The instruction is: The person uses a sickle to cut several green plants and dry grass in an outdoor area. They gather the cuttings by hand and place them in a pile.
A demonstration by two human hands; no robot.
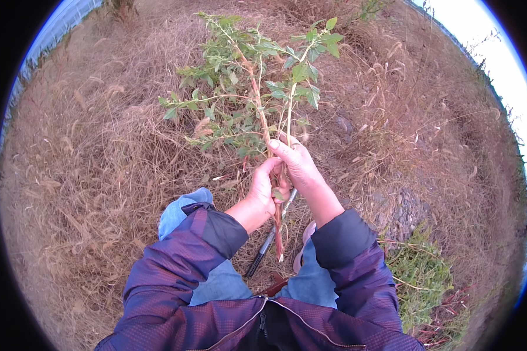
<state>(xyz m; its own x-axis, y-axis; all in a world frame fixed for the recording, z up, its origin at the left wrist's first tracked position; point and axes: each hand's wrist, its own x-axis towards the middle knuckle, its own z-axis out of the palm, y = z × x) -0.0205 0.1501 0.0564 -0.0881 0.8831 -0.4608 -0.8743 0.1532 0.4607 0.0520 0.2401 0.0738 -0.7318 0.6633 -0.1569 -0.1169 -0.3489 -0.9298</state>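
A bundle of leafy green weed stalks (255,90) with reddish lower stems is held in front of me, the leaves pointing away and the cut stem ends toward my body. My left hand (265,186) is closed around the lower stems. Just above and to the right, my right hand (295,160) grips the stalks, its thumb lying over them. Below my hands a metal tube-like tool with a black ribbed end (265,245) lies slanting between my legs, partly hidden by the stems and hands; its far end cannot be made out.
Dry brown grass (114,145) covers the ground around me. At the lower right lies a heap of cut green plants (417,281) with reddish stems beside it. A patch of stony ground (402,213) shows above that heap. My jeans-clad legs and a light shoe are below.
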